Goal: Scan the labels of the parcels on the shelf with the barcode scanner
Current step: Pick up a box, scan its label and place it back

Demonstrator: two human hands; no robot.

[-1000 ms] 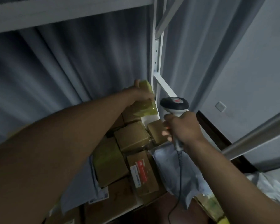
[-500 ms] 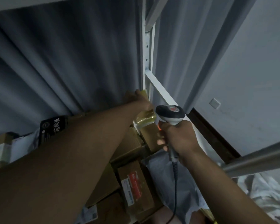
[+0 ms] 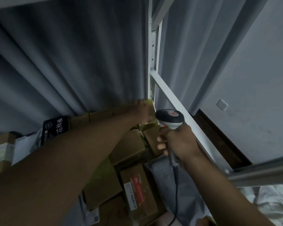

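Grey curtain [image 3: 69, 62] hangs behind shelf frame [image 3: 178, 105]. Brown parcels [image 3: 129, 149] piled w/ black box [image 3: 55, 129] at back. Left hand [image 3: 141, 111] grasps yellow-taped parcel [image 3: 151, 124] in rear corner; right hand [image 3: 178, 142] fingers clenched round barcode scanner [image 3: 169, 118] beside it.
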